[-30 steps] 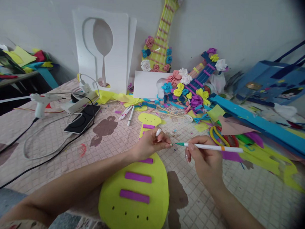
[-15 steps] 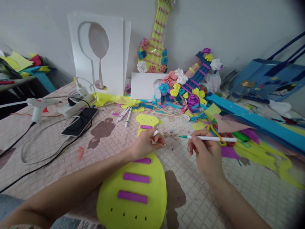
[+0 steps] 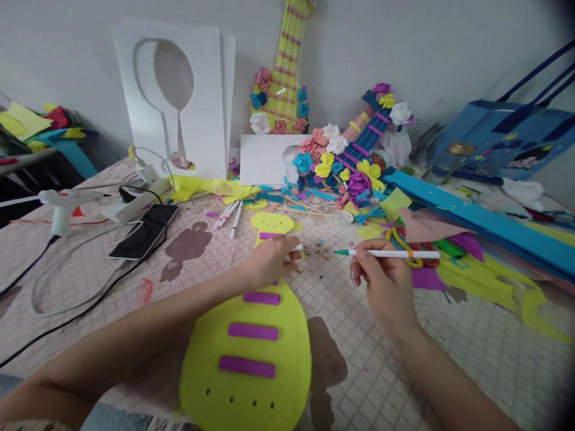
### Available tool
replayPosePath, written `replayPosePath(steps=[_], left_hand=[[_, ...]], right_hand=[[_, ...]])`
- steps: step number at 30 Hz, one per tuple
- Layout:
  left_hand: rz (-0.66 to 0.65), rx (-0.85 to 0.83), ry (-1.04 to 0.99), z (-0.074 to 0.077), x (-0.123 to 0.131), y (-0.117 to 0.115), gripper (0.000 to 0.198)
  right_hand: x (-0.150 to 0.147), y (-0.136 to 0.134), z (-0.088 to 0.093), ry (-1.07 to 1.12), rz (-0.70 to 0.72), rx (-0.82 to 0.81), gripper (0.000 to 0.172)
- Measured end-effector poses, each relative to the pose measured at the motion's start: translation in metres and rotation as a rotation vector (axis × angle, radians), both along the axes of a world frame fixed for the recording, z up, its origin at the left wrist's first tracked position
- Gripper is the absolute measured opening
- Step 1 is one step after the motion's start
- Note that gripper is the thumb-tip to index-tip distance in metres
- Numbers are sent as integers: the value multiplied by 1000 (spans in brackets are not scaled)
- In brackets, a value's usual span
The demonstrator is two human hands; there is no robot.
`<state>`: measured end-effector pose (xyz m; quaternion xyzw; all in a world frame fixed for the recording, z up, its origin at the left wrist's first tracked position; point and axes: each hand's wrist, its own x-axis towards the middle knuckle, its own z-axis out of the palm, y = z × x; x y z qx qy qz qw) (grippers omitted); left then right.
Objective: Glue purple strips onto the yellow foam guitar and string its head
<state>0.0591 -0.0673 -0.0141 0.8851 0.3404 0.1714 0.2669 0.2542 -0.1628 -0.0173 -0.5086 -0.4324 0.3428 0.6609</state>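
A lime-green foam guitar shape (image 3: 249,359) with purple strips lies flat on the tiled mat in front of me. My left hand (image 3: 267,264) rests over its neck, fingers curled round a small white pen cap (image 3: 296,247). My right hand (image 3: 382,285) is to the right of it, fingers closed on a white marker with a green tip (image 3: 390,253), held level and pointing left toward the cap. A gap separates tip and cap.
A glue gun (image 3: 61,201), power strip, cables and a black phone (image 3: 143,230) lie at the left. Loose markers (image 3: 231,215) sit behind the guitar. Decorated foam guitars (image 3: 285,71), foam flowers, white boards and a blue bag (image 3: 507,141) line the wall; foam scraps cover the right.
My left hand has drawn away from the marker tip with the cap and lowered onto the guitar neck. My right hand stays level with the marker. The view shifted slightly.
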Motion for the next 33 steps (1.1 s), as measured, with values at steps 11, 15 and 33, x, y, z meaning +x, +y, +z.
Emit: replayPosePath(steps=[11,15,33], left_hand=[[-52,181,66,0,33,38,13],[-72,171,77,-7,37,41,15],[-125,-720,-898,-8,14,4,50]], right_hand=[[2,0,-2,2,-8,8,9],[1,-1,-1,2,-1,-7,10],[-12,-5,-1,-37,33,-2,10]])
